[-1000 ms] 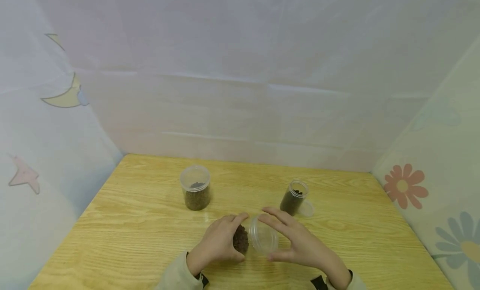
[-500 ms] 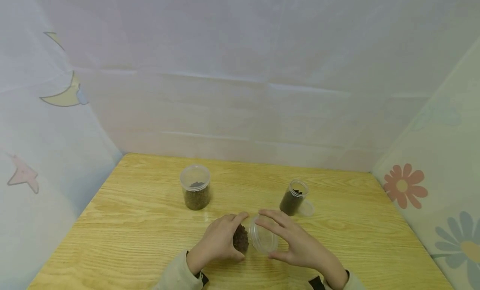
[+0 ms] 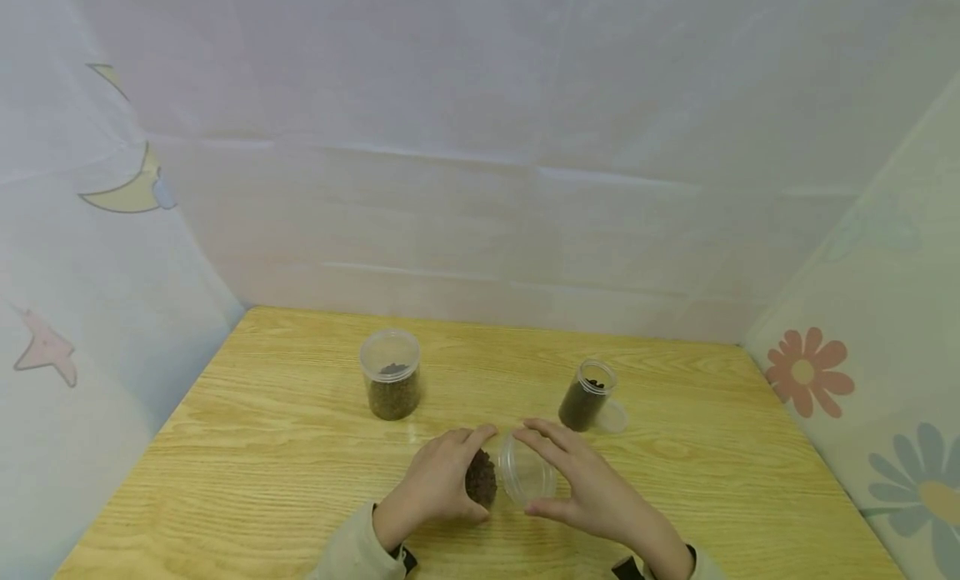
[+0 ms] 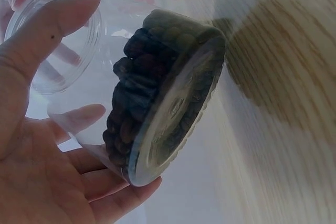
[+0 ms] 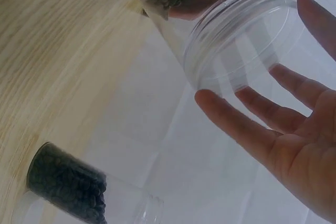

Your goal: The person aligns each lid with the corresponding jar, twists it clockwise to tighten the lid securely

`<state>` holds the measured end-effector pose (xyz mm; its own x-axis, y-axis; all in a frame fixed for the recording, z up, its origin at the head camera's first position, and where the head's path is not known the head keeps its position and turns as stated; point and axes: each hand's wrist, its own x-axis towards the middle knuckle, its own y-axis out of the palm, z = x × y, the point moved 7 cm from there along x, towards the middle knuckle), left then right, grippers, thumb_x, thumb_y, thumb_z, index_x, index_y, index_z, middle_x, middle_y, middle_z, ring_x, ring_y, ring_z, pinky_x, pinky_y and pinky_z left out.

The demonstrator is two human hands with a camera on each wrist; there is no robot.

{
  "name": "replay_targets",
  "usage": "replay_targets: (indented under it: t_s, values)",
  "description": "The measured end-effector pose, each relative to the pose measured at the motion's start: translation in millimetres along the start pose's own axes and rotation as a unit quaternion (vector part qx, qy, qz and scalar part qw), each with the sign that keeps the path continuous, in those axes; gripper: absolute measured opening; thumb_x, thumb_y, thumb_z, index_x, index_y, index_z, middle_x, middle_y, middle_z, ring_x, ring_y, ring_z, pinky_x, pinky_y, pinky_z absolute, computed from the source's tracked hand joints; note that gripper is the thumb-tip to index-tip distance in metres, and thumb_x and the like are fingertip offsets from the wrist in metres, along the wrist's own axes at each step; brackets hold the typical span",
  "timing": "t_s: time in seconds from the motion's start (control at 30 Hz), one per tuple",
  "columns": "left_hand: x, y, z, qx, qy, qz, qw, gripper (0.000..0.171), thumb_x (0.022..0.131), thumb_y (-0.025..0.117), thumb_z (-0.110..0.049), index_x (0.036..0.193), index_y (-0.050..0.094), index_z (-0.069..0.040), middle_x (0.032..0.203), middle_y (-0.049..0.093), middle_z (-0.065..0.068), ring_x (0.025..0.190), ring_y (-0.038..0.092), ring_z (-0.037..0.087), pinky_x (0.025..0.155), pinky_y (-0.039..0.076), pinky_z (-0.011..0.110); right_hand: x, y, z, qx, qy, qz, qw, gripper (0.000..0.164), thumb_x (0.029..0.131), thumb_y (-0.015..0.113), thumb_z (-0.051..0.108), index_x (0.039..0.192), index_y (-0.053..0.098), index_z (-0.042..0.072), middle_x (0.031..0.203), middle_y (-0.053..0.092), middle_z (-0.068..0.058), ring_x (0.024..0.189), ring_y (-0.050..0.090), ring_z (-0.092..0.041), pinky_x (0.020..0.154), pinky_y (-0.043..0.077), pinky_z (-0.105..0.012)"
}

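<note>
Gripping one jar (image 4: 147, 93) with left fingers (image 4: 131, 198), two jars (image 3: 392, 384) (image 3: 585, 403) beyond

Plain pale beige sleeves (image 3: 357, 548), black wristbands (image 3: 627, 568) partly showing, bare fingers (image 5: 236, 121)

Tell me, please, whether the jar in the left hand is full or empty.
Partly full: dark bean-like pieces lie toward the base of the clear jar, with see-through space between them and the rim.

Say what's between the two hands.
A tilted jar of dark pieces, held by the left hand, its clear end toward the right hand; the head view shows it.
</note>
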<state>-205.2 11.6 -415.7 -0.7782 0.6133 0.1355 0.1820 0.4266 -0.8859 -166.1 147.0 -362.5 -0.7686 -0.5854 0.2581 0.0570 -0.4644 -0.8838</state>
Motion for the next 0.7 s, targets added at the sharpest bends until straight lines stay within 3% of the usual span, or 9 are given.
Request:
replay_targets:
  t_s: [0.2,0.3,0.5,0.7]
  values:
    - [-0.3,1.6,2.6,-0.011,-0.005,0.003,0.9999,0.092,0.055,0.086,-0.037,0.132,0.042,-0.014,0.116,0.058,0.008,0.100,0.056,0.024,0.078,0.049,0.040,-2,-2,4,-0.013,-0.022,-0.009,1.000,0.081,0.072,0.077,0.030,0.141,0.035,0.018,0.141,0.033,-0.011,0.123,0.037,-0.036,0.085,0.043,-0.052]
    - [-0.4,2.5,4.1,-0.015,-0.010,0.006,0.9998,0.092,0.056,0.086,-0.037,0.133,0.042,-0.015,0.116,0.057,0.008,0.101,0.056,0.024,0.078,0.049,0.041,-3,-7,7,-0.020,-0.065,-0.025,0.997,0.081,0.072,0.077,0.030,0.140,0.036,0.014,0.143,0.031,-0.012,0.124,0.036,-0.034,0.084,0.044,-0.052]
    - [-0.8,2.0,5.7,-0.020,-0.020,0.010,0.9995,0.093,0.056,0.086,-0.038,0.133,0.041,-0.014,0.117,0.056,0.009,0.102,0.056,0.026,0.077,0.048,0.042,-3,-9,9,-0.049,-0.158,-0.047,0.985,0.066,0.079,0.067,0.041,0.134,0.045,0.012,0.141,0.033,-0.011,0.123,0.037,-0.030,0.087,0.043,-0.049]
    - [-0.6,2.7,7.0,-0.023,-0.023,0.013,0.9994,0.093,0.056,0.086,-0.038,0.134,0.041,-0.014,0.117,0.056,0.009,0.101,0.056,0.026,0.077,0.049,0.042,-2,-3,2,-0.034,-0.162,-0.030,0.986,0.065,0.080,0.066,0.041,0.135,0.045,0.014,0.140,0.036,-0.009,0.121,0.041,-0.027,0.087,0.044,-0.045]
